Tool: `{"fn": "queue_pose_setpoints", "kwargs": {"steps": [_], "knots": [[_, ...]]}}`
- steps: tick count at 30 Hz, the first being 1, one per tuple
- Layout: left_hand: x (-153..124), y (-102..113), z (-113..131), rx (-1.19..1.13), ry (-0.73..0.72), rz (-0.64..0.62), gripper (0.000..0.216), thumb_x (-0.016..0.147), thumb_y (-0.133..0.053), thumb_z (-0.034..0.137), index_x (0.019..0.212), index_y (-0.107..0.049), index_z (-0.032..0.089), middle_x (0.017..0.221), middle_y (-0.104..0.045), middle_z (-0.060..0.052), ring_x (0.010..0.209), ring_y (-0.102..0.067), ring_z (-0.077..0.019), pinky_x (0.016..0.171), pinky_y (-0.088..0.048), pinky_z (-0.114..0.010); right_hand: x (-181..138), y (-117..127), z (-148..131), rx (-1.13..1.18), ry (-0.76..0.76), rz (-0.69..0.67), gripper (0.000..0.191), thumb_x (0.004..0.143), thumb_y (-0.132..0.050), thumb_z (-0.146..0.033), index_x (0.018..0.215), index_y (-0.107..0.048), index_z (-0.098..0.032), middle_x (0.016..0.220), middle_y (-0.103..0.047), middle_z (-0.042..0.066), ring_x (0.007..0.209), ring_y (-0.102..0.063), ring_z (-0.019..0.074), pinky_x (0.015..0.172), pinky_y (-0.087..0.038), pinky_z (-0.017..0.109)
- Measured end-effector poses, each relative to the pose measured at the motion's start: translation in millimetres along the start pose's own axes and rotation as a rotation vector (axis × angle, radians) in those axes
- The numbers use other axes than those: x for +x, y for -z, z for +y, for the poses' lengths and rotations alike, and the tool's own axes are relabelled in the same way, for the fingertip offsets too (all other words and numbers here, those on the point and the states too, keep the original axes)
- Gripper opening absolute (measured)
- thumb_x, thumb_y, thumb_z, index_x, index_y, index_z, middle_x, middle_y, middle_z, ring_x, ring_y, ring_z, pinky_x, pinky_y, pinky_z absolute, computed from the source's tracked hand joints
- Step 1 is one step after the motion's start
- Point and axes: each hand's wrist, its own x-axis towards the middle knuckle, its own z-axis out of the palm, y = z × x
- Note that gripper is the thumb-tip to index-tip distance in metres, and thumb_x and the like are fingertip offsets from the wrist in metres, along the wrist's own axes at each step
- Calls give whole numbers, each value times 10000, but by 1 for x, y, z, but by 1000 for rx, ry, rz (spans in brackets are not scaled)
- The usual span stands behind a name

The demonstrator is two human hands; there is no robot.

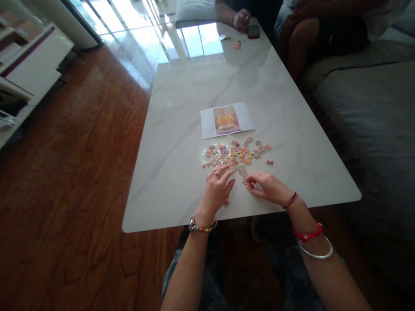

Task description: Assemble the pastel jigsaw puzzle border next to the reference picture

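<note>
Small jigsaw puzzle pieces [240, 152] in pink, orange and cream lie in a loose heap near the front of the white marbled table [175, 181]. My left hand [216, 186] reaches over the heap's near edge, fingers stretched and apart, fingertips at the pieces; its palm hides a few of them. To its right, my right hand [267, 186] has thumb and fingers pinched on a reddish puzzle piece [250, 185], at the lower end of a short row of joined pieces [243, 172]. Part of that piece is hidden by the fingers.
Beyond the heap lies a folded paper [207, 123] with a printed cartoon picture. One stray piece [269, 162] sits to the right. At the far end are a person's hand [242, 20], a dark phone-like object [253, 31] and small colourful bits [237, 44]. A sofa [372, 108] borders the right.
</note>
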Motion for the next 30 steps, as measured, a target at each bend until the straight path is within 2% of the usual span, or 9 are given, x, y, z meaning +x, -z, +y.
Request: {"fn": "queue_pose_setpoints", "kwargs": {"steps": [7,11,15,17,21,25,27,30], "knots": [[-5,-6,1,9,-34,-49,254,824,-444,223,1066,-522,233,1188,-502,-63,1190,-380,-215,965,-347,-422,-4,2,1,-36,-15,13,131,718,-524,-143,843,-547,-178,765,-587,20,712,-543,130,667,-434,249],[-5,-7,-3,39,-8,-87,313,827,-447,260,1137,-473,223,1254,-459,-71,1237,-323,-225,979,-332,-421,-8,11,15,-85,-101,127,129,712,-522,-141,832,-552,-177,760,-589,25,699,-548,137,664,-444,260],[-6,-12,-3,71,17,-120,425,841,-417,306,1254,-353,222,1344,-365,-68,1288,-225,-224,1019,-279,-428,-15,21,32,-111,-201,263,160,712,-501,-126,851,-561,-178,816,-605,38,719,-566,145,666,-455,268],[-6,-16,-1,102,32,-117,432,855,-385,312,1273,-328,221,1357,-350,-66,1293,-213,-223,1030,-258,-435,-18,24,38,-113,-247,296,158,714,-505,-138,856,-565,-175,824,-607,42,715,-568,147,666,-460,274],[-7,-21,-1,149,42,-95,421,866,-352,305,1278,-330,220,1354,-361,-61,1285,-235,-222,1037,-253,-424,-21,26,47,-87,-294,266,145,706,-558,-193,849,-572,-176,805,-592,30,649,-555,133,638,-465,268],[-7,-21,-3,149,44,-69,424,865,-355,293,1281,-328,214,1335,-389,-65,1279,-252,-220,1034,-267,-415,-12,22,57,-209,-336,399,175,719,-557,-207,887,-585,-166,839,-545,54,681,-542,149,690,-457,292],[-7,-21,-3,133,53,-51,424,867,-348,289,1283,-324,214,1332,-391,-71,1277,-256,-218,1033,-267,-421,-5,19,62,-254,-364,430,120,726,-538,-182,830,-595,-161,826,-525,58,701,-537,157,709,-448,299],[-6,-18,-1,102,75,-13,425,875,-321,281,1293,-305,209,1339,-377,-80,1281,-247,-207,1035,-262,-421,-1,17,67,-264,-379,385,61,727,-527,-164,740,-586,-158,808,-514,55,718,-531,162,715,-440,296]]}}
